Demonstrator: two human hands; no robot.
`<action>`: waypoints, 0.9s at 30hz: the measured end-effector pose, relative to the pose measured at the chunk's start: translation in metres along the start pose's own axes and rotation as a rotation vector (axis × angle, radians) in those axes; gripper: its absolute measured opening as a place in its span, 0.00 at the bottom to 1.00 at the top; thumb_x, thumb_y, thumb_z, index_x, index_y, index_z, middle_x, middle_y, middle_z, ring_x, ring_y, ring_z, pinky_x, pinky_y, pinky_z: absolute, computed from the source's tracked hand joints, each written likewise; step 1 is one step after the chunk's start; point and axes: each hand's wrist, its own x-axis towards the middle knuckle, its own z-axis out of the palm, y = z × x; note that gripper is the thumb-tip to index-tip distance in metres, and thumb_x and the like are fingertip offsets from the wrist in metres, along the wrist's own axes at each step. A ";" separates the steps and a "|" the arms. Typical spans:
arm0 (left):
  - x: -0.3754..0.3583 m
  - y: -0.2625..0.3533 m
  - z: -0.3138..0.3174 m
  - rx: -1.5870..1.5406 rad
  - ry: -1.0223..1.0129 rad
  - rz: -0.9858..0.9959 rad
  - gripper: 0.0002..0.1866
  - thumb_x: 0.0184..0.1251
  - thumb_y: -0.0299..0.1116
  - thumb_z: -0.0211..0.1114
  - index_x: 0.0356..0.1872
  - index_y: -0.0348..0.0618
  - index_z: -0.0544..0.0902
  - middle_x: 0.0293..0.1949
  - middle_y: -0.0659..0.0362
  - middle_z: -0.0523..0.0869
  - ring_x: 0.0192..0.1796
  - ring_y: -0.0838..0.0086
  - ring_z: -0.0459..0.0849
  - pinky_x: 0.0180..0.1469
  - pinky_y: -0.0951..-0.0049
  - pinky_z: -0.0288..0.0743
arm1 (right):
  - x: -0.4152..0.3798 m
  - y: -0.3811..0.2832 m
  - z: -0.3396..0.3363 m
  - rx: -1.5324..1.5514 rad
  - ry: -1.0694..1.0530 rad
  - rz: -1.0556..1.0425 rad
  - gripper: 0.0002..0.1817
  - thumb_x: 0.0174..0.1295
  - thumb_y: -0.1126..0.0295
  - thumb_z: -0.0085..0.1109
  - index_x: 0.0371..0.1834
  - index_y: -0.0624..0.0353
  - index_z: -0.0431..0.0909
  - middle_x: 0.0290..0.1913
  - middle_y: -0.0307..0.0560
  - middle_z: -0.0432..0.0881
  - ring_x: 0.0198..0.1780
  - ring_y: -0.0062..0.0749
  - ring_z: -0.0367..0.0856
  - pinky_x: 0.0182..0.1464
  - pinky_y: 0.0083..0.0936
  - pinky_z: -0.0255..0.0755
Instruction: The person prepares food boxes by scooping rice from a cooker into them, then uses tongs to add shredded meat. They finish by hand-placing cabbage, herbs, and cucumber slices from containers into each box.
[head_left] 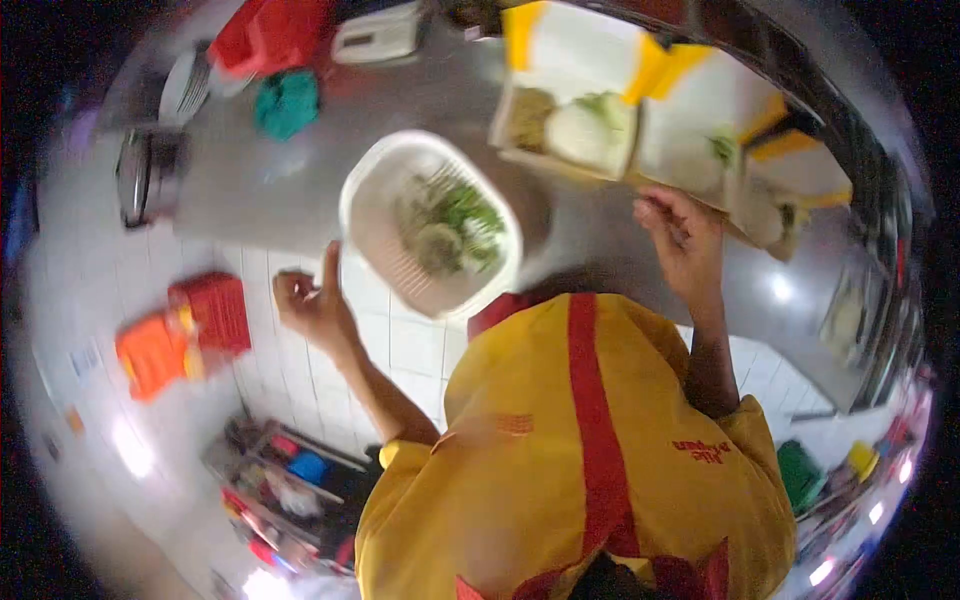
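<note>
My left hand (312, 300) hovers just left of a white slotted basket (372, 190) that holds green leaves and pale slices. Its forefinger points up, the other fingers are loosely curled, and nothing is in it. My right hand (685, 238) rests at the near edge of a row of open white food boxes with yellow lids (690, 110). Its fingers are bunched together, and whether they pinch anything is hidden by blur. The boxes hold pale rice-like mounds and bits of green vegetable. My yellow shirt with a red stripe (575, 460) fills the lower middle.
Basket and boxes sit on a steel counter (260, 180). A teal cloth (287, 100), a red container (265, 35) and a white device (380, 35) lie at its far side. Red and orange crates (185, 330) and a cluttered rack (290, 490) stand on the white tiled floor.
</note>
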 end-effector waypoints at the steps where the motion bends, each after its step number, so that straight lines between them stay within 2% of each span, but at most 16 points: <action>1: -0.003 0.008 -0.005 0.029 -0.011 -0.080 0.22 0.41 0.30 0.80 0.26 0.42 0.70 0.29 0.63 0.67 0.33 0.77 0.66 0.31 0.76 0.60 | 0.001 -0.018 0.019 0.030 -0.071 -0.063 0.09 0.60 0.71 0.61 0.42 0.61 0.80 0.40 0.48 0.84 0.41 0.27 0.82 0.46 0.23 0.74; 2: -0.008 0.005 -0.008 0.004 0.002 -0.078 0.22 0.41 0.31 0.80 0.31 0.42 0.73 0.37 0.61 0.71 0.38 0.74 0.70 0.36 0.73 0.64 | 0.004 -0.028 0.037 0.019 -0.112 -0.081 0.09 0.60 0.71 0.61 0.42 0.61 0.80 0.40 0.48 0.84 0.41 0.27 0.82 0.46 0.23 0.74; 4: -0.019 -0.001 -0.014 -0.083 -0.018 -0.140 0.16 0.48 0.30 0.76 0.33 0.41 0.77 0.38 0.60 0.76 0.39 0.72 0.74 0.39 0.71 0.66 | 0.010 -0.044 0.063 -0.002 -0.293 -0.276 0.09 0.59 0.73 0.60 0.43 0.60 0.80 0.41 0.51 0.83 0.41 0.36 0.83 0.47 0.26 0.74; 5: -0.026 -0.011 -0.016 -0.033 -0.084 -0.097 0.11 0.53 0.29 0.72 0.33 0.40 0.77 0.37 0.60 0.78 0.38 0.73 0.75 0.38 0.72 0.66 | 0.012 -0.052 0.077 -0.024 -0.311 -0.285 0.09 0.59 0.73 0.60 0.43 0.60 0.80 0.41 0.51 0.83 0.41 0.36 0.83 0.47 0.26 0.74; 6: -0.033 -0.017 -0.018 0.016 -0.155 -0.052 0.07 0.58 0.28 0.68 0.32 0.40 0.78 0.36 0.61 0.80 0.37 0.74 0.76 0.37 0.73 0.67 | 0.016 -0.059 0.091 -0.053 -0.428 -0.335 0.08 0.59 0.75 0.57 0.41 0.62 0.79 0.39 0.54 0.83 0.41 0.42 0.82 0.46 0.28 0.74; 7: -0.030 -0.024 -0.023 0.018 -0.201 -0.042 0.03 0.59 0.24 0.65 0.32 0.39 0.79 0.33 0.58 0.81 0.37 0.69 0.77 0.39 0.71 0.68 | 0.021 -0.070 0.112 -0.083 -0.538 -0.378 0.07 0.59 0.77 0.54 0.38 0.64 0.79 0.38 0.57 0.82 0.41 0.47 0.82 0.45 0.31 0.75; 8: -0.034 -0.026 -0.024 0.028 -0.234 -0.041 0.03 0.58 0.23 0.65 0.33 0.38 0.79 0.33 0.56 0.81 0.37 0.67 0.78 0.38 0.69 0.69 | 0.024 -0.067 0.126 -0.102 -0.551 -0.381 0.07 0.59 0.77 0.54 0.38 0.64 0.79 0.38 0.57 0.82 0.41 0.47 0.82 0.45 0.31 0.75; 10: -0.039 -0.028 -0.024 -0.032 -0.261 -0.052 0.03 0.58 0.22 0.64 0.32 0.36 0.79 0.33 0.55 0.81 0.36 0.64 0.78 0.39 0.67 0.71 | 0.033 -0.055 0.155 -0.508 -0.544 -0.571 0.06 0.57 0.80 0.50 0.33 0.69 0.77 0.35 0.58 0.79 0.38 0.51 0.79 0.38 0.34 0.73; 11: -0.040 -0.028 -0.025 -0.043 -0.271 -0.062 0.03 0.57 0.21 0.64 0.32 0.35 0.79 0.33 0.54 0.80 0.36 0.63 0.78 0.39 0.66 0.71 | 0.038 -0.056 0.165 -0.508 -0.578 -0.567 0.07 0.55 0.81 0.46 0.30 0.70 0.76 0.34 0.61 0.79 0.39 0.57 0.78 0.38 0.41 0.73; 12: -0.040 -0.029 -0.026 -0.051 -0.262 -0.079 0.03 0.57 0.21 0.64 0.32 0.35 0.79 0.33 0.54 0.80 0.36 0.63 0.78 0.39 0.66 0.71 | 0.039 -0.058 0.173 -0.523 -0.591 -0.574 0.07 0.55 0.81 0.46 0.30 0.70 0.76 0.34 0.61 0.79 0.39 0.57 0.78 0.38 0.41 0.73; 14: -0.039 -0.031 -0.027 -0.102 -0.267 -0.100 0.03 0.57 0.21 0.65 0.31 0.35 0.79 0.32 0.53 0.80 0.35 0.63 0.78 0.38 0.67 0.71 | 0.040 -0.059 0.188 -0.725 -0.647 -0.412 0.07 0.53 0.82 0.48 0.29 0.69 0.77 0.31 0.62 0.80 0.37 0.57 0.80 0.36 0.43 0.74; 16: -0.038 -0.039 -0.024 -0.102 -0.261 -0.092 0.04 0.57 0.21 0.65 0.31 0.35 0.79 0.32 0.53 0.79 0.35 0.62 0.78 0.37 0.67 0.71 | 0.037 -0.060 0.199 -0.791 -0.657 -0.360 0.07 0.52 0.81 0.49 0.28 0.69 0.78 0.30 0.62 0.80 0.36 0.57 0.81 0.35 0.43 0.74; 17: -0.037 -0.043 -0.023 -0.106 -0.266 -0.068 0.03 0.57 0.21 0.65 0.31 0.35 0.79 0.32 0.54 0.81 0.35 0.65 0.79 0.39 0.70 0.72 | 0.035 -0.059 0.203 -0.841 -0.657 -0.301 0.06 0.51 0.81 0.50 0.28 0.69 0.78 0.29 0.63 0.80 0.34 0.57 0.81 0.35 0.44 0.75; 20: -0.033 -0.048 -0.017 -0.156 -0.274 -0.066 0.02 0.58 0.21 0.64 0.31 0.35 0.80 0.33 0.54 0.81 0.36 0.68 0.80 0.40 0.73 0.73 | 0.023 -0.049 0.208 -0.929 -0.684 -0.309 0.06 0.50 0.79 0.52 0.28 0.69 0.79 0.29 0.64 0.80 0.34 0.56 0.82 0.35 0.43 0.75; 23: -0.029 -0.049 -0.011 -0.195 -0.281 -0.062 0.05 0.54 0.21 0.66 0.31 0.36 0.79 0.33 0.53 0.80 0.35 0.61 0.78 0.38 0.66 0.72 | 0.022 -0.047 0.217 -1.056 -0.693 -0.306 0.07 0.49 0.80 0.53 0.30 0.69 0.80 0.29 0.64 0.80 0.35 0.55 0.82 0.37 0.44 0.75; 27: -0.022 -0.047 -0.005 -0.236 -0.313 -0.042 0.05 0.54 0.22 0.67 0.31 0.36 0.80 0.33 0.53 0.80 0.35 0.61 0.79 0.38 0.66 0.72 | 0.026 -0.035 0.198 -0.962 -0.685 -0.308 0.06 0.50 0.79 0.56 0.29 0.69 0.80 0.27 0.63 0.80 0.32 0.51 0.82 0.35 0.42 0.75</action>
